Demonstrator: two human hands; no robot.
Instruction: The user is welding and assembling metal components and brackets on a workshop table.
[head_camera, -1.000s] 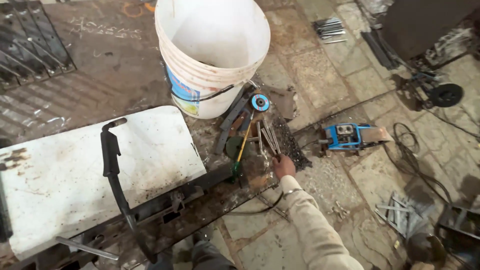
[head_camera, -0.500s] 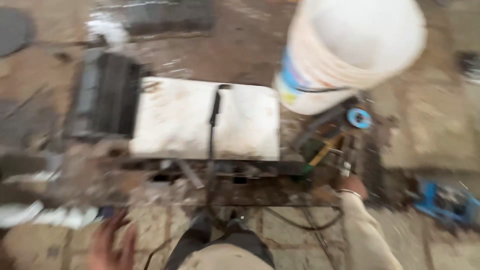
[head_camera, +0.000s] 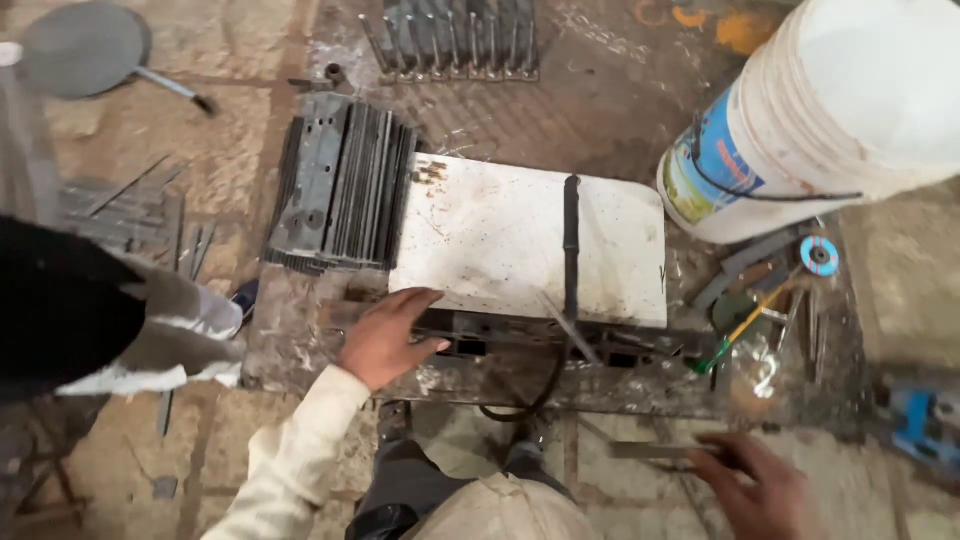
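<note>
My left hand lies flat, fingers apart, on the front edge of a low rusty steel frame, just below a white metal plate. A black rod with a cable lies across that plate. My right hand is at the lower right, blurred, with its fingers closed on the end of a flat metal strip that points left. My knees are under the frame.
A stack of grey steel plates lies left of the white plate. A white bucket stands at the upper right above loose tools and a blue disc. Another person's dark sleeve and cloth reach in from the left. A blue power tool lies far right.
The view swung left. My right hand left the tool pile by the bucket and now holds a metal strip near me. My left hand came up onto the frame.
</note>
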